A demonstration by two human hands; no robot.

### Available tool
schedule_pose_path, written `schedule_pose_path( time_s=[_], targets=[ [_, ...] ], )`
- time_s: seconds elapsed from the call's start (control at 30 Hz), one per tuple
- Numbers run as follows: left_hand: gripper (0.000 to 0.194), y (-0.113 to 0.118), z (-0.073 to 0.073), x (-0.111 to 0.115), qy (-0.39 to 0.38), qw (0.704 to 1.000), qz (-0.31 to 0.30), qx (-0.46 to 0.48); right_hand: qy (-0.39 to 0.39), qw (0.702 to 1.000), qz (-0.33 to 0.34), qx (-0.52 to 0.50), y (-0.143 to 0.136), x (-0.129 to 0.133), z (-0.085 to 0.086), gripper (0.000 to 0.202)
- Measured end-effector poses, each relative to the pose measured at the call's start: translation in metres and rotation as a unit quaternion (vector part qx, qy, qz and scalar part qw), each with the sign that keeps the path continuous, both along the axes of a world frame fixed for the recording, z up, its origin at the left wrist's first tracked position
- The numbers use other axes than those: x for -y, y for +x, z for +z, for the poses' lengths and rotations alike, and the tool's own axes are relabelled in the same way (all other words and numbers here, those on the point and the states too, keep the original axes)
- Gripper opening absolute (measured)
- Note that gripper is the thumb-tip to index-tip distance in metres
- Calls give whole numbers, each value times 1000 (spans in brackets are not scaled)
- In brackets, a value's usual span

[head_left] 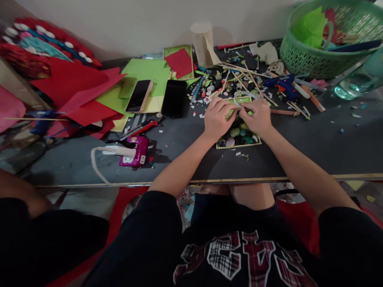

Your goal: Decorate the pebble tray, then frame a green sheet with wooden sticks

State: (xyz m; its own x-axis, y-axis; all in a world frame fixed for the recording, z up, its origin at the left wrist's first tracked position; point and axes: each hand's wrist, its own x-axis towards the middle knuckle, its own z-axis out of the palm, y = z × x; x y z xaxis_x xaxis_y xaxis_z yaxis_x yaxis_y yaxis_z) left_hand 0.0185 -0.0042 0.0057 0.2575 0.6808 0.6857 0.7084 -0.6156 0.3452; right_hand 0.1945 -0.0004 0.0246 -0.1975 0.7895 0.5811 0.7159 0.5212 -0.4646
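Observation:
Both hands are close together over a small stick-edged frame [238, 146] holding green, dark and pale stones [235, 132]. My left hand [219, 117] has its fingers bent together at the frame's upper middle. Facing it, my right hand [257, 115] has its thumb and fingertips pinched. The fingertips of the two hands nearly meet, and whatever small thing is between them is too hidden to name. A pale curved strip [237, 95] arches just behind the fingertips and touches or passes near them.
Behind the hands lie scattered sticks and pebbles [211, 87]. A blue glue gun [284, 84], green basket [317, 59] and clear bottle [353, 84] stand right. Left are two phones [174, 98], coloured paper [80, 93], a cutter [143, 128] and a purple socket block [139, 151]. Another person sits far left.

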Motion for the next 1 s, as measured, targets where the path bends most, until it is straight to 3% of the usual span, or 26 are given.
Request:
schedule_pose_path(
  time_s=[0.5,0.73,1.0],
  targets=[
    [29,2,9,3,15,1000,-18,-9,31,999,14,8,-1,1,3,29],
    [30,0,2,-3,7,996,-76,-52,-3,1000,18,4,-1,4,5,29],
    [28,4,2,-2,3,992,-96,-77,-64,992,93,-62,1,9,19,35]
  ],
)
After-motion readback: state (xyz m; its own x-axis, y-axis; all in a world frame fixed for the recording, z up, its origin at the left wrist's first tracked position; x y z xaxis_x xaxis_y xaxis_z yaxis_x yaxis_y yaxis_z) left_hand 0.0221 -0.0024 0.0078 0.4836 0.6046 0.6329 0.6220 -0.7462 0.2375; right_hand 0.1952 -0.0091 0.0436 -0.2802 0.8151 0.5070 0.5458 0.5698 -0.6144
